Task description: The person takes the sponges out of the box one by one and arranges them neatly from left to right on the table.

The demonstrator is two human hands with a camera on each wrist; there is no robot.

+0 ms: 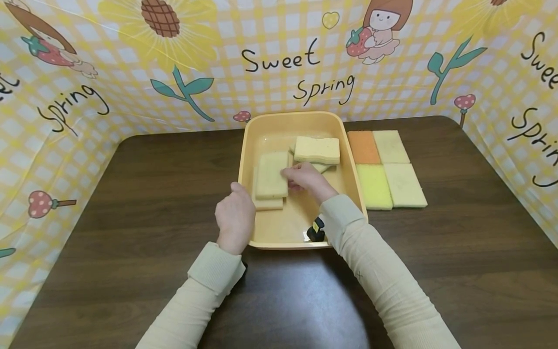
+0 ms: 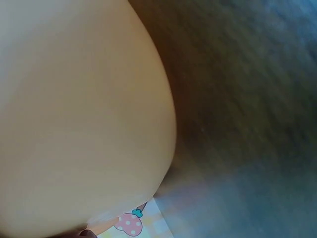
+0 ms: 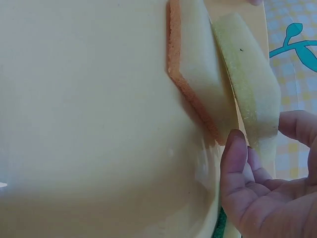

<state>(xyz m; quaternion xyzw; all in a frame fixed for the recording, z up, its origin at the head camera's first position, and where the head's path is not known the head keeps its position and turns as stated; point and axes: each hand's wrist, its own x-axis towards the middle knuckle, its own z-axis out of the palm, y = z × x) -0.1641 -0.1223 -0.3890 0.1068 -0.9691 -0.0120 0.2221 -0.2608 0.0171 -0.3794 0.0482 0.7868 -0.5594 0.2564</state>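
One sponge [image 3: 205,74] bares its orange layer only to the right-wrist camera.

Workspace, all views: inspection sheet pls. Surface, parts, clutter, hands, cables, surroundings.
Surface: dark wood-grain table, glare on the near side.
Job's things: yellow tray with a held sponge overlapping a lower sponge in the head view; thick pale sponge over at least one more. Orange sponge, yellow sponge and two flat pale sponges right of the tray.
Clutter: black device by the right cuff; attachment unclear.
Hands: right hand pinches the held sponge; left hand at the tray's left rim, grip unclear.
Cables: nothing seen.
Surroundings: yellow-checked printed cloth.
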